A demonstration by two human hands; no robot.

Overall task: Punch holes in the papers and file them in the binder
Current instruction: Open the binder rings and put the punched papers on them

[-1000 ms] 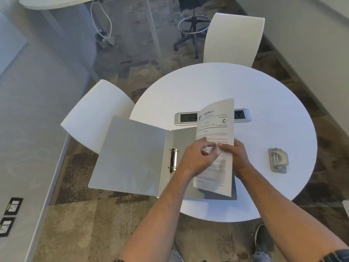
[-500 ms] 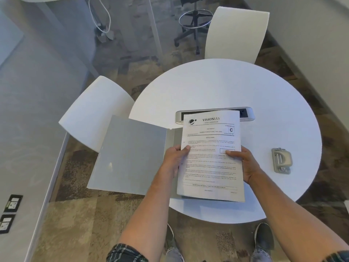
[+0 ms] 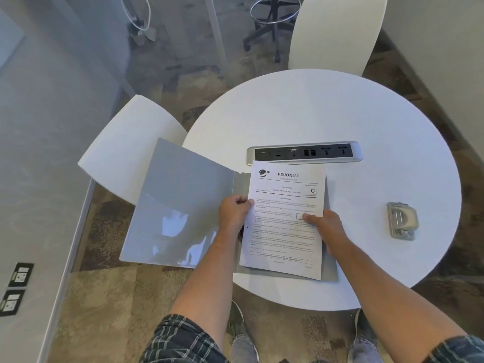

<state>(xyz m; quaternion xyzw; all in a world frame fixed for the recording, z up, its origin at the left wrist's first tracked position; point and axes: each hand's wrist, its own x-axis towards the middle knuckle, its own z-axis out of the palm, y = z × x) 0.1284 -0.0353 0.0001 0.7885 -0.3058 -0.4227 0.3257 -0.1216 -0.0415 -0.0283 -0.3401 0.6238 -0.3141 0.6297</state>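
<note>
Round white table [image 3: 340, 113] on patterned carpet, white chairs [image 3: 337, 30] behind and left of it, power strip [image 3: 305, 153] set in the centre. Hole punch [image 3: 402, 221] lies well right of the grey binder [image 3: 183, 205], untouched. Binder is open at the table's near edge. Papers [image 3: 285, 221] lie on its right half. Left hand [image 3: 234, 213] pinches their left edge; right hand [image 3: 326, 227] presses thumb on the right edge. Rings are hidden, so filing appears nearly done; closing remains.
</note>
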